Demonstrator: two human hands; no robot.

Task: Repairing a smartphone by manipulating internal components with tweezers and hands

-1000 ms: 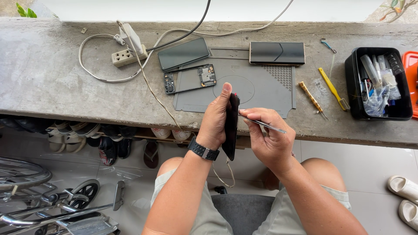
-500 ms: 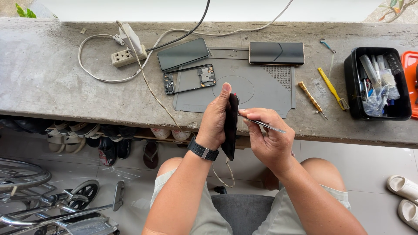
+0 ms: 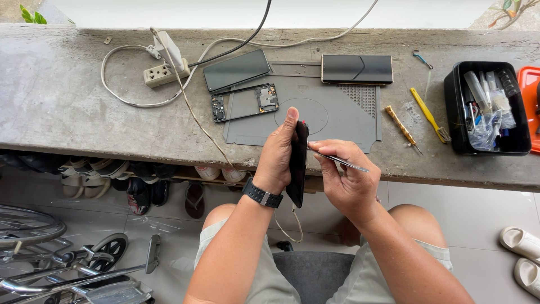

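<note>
My left hand (image 3: 277, 155), with a black watch on the wrist, holds a dark phone (image 3: 297, 164) on edge above the front of the concrete bench. A thin cable hangs from the phone's lower end. My right hand (image 3: 344, 183) pinches metal tweezers (image 3: 339, 160) whose tip touches the phone's side edge. Behind my hands lies a grey work mat (image 3: 337, 115). An opened phone frame (image 3: 246, 102) and a black phone (image 3: 236, 70) lie at the mat's left, and another dark phone (image 3: 357, 68) lies at its far edge.
A white power strip (image 3: 160, 70) with cables sits at the back left. Right of the mat lie a small screwdriver (image 3: 401, 128), a yellow-handled brush (image 3: 428, 114) and a black bin of tools (image 3: 486, 107). Shoes stand under the bench; a wheelchair (image 3: 79, 264) stands at lower left.
</note>
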